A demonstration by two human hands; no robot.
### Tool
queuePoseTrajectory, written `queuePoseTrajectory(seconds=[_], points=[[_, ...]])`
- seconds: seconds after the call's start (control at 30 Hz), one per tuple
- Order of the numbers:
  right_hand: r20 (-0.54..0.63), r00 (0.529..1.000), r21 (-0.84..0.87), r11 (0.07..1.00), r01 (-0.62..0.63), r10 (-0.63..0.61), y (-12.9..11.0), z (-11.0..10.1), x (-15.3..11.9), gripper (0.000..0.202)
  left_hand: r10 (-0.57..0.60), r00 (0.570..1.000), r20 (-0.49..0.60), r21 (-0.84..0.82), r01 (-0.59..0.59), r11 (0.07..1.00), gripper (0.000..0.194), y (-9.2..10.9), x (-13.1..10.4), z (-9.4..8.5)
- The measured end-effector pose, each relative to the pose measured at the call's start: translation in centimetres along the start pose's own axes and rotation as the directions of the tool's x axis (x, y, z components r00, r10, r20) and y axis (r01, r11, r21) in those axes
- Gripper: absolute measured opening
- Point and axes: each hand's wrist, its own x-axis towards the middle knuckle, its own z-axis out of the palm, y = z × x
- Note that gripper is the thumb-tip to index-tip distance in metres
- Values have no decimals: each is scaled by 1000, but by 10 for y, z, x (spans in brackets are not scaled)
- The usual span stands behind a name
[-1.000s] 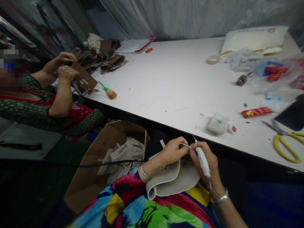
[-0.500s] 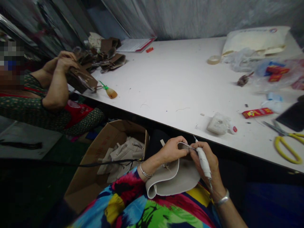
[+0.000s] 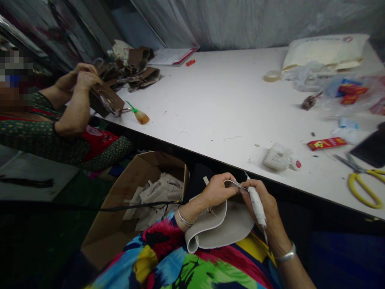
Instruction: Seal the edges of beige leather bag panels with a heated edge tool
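Observation:
A pale grey leather-like bag piece (image 3: 234,226) lies curled in my lap. My left hand (image 3: 218,190) is closed on its upper edge, fingertips pinching a thin curved strip. Close against it, my right hand (image 3: 266,204) is also closed. It holds a slim hand tool (image 3: 257,206) with a white, tape-wrapped handle; thin metal sticks out at both ends. The fingers of my right hand meet the same edge of the piece. What lies right between the fingertips is partly hidden. A small metal fitting (image 3: 210,210) shows near my left wrist.
A cardboard box (image 3: 105,224) with similar grey pieces (image 3: 162,192) stands at my left. On the white table (image 3: 210,104) are yellow-handled scissors (image 3: 363,186), a red box (image 3: 326,143), a wrapped white block (image 3: 276,156) and a glue bottle (image 3: 140,116). A co-worker's hands (image 3: 87,76) hold a brown bag (image 3: 105,98).
My right wrist has shifted slightly right and down, and the tool's lower end with it. My left hand and the grey piece stay nearly still.

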Motion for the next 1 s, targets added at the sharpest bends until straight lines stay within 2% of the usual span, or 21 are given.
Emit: queuePoseTrajectory(seconds=[0.13,0.23,0.53,1.0], points=[[-5,999,16,999,-35,35,1,0,1,23,-5,1000,-12,-11,5,1000,14,4,-2,0],[-22,1000,31,999,-15,16,-3,-1,2,23,0,1000,-7,-15,0,1000,14,5,-3,0],[-106,994,5,1000,-28,28,-5,4,1,22,-12,1000,16,-12,12,1000,14,-1,0,3],[-88,996,62,998,7,-2,-7,4,-2,16,0,1000,26,-34,1,999,16,-5,1,4]])
